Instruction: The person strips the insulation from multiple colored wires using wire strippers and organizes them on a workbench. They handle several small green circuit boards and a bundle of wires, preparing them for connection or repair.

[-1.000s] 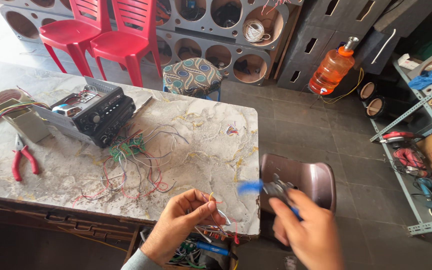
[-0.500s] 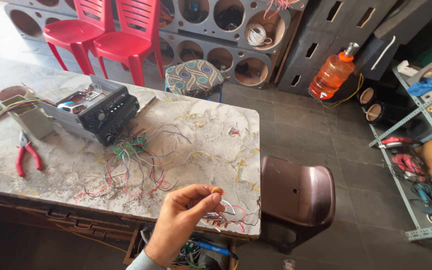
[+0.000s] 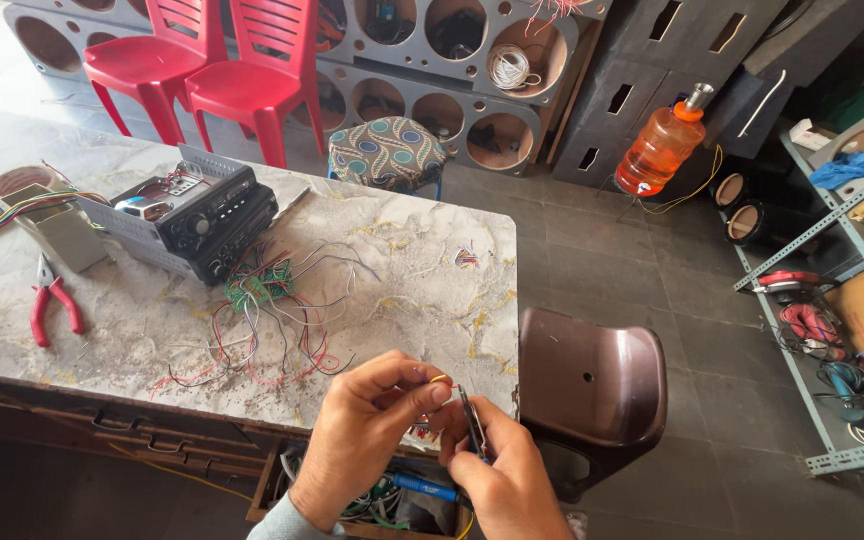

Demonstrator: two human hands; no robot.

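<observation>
Lower centre of the frame: the left hand pinches a thin yellow wire in a closed grip, the right hand wraps tight around a dark slim tool, just off the marble surface edge.

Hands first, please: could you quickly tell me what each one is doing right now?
Left hand: closed, pinching a thin yellow wire between thumb and fingertips.
Right hand: closed around a slim dark tool, its tip near the wire.

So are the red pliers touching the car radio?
Apart. The head view shows the red pliers lying left of the car radio, with bare tabletop between them.
</observation>
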